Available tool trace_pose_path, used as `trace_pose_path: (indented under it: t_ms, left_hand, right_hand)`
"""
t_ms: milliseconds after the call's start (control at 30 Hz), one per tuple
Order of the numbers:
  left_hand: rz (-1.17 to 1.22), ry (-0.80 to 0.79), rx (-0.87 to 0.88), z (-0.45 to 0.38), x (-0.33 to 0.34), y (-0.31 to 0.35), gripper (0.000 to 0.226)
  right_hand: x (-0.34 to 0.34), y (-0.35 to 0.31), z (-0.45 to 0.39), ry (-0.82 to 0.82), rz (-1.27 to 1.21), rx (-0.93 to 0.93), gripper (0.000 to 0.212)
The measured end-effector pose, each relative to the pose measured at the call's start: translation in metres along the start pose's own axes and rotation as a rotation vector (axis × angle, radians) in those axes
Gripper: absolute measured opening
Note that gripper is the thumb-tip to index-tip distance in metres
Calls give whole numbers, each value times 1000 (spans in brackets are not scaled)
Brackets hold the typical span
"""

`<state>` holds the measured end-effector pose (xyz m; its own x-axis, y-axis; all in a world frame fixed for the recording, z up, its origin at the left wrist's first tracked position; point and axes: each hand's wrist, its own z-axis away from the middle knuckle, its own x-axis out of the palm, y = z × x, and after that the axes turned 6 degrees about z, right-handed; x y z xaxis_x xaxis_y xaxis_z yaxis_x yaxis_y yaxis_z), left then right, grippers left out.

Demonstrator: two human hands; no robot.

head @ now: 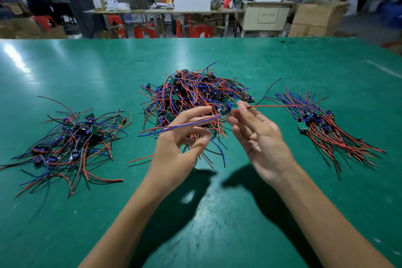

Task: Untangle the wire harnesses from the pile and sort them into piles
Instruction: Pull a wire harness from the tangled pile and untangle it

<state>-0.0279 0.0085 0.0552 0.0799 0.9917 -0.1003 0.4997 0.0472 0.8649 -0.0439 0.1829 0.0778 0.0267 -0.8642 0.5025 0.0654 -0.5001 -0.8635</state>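
Both hands were up over the green table (282, 61), just in front of the big tangled pile (191, 93) at the centre. Between them hung one wire harness (224, 108), its small dark board sitting right in the gap between the two sets of fingertips.

The left hand (180, 137) had its forefinger stretched toward that board, the tip touching its left edge, while the thumb curled underneath without meeting the forefinger. The harness's blue and red wires ran leftward across those fingers and stuck out past them, free in the air. Whether the fingers truly clamped the wires could not be told; they lay draped over the hand.

The right hand (258, 137) pinched the harness on the board's right side, thumb and forefinger closed together on the red wire where it left the board, the other fingers loosely spread below. From that pinch the red wire ran straight out to the right, reaching toward the sorted pile on the right (322, 124), where the harnesses lay combed in one direction with their ends fanning toward the near right.

Away to the left sat a looser pile on the left (71, 143), its wires splayed every way. Both side piles lay well apart from the hands. Beyond the table's far edge were red stools (200, 30) and cardboard boxes (315, 19).
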Motion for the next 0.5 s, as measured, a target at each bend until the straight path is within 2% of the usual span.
trace_pose_path:
  t_ms: [100, 233, 333, 433, 500]
  left_hand:
    - [83, -21, -28, 0, 2, 0, 39]
    - [249, -104, -166, 1, -6, 3, 25]
    - [387, -164, -304, 1, -8, 7, 32]
    - [442, -151, -404, 1, -5, 10, 37]
    - [419, -109, -440, 2, -4, 10, 32]
  right_hand:
    - [-5, -4, -2, -89, -19, 97, 12]
    - [-10, -3, -5, -239, 69, 109, 25]
    - [-10, 0, -6, -361, 182, 114, 32]
    - [-10, 4, -5, -378, 389, 62, 40]
    - [-10, 7, -4, -353, 466, 5, 46]
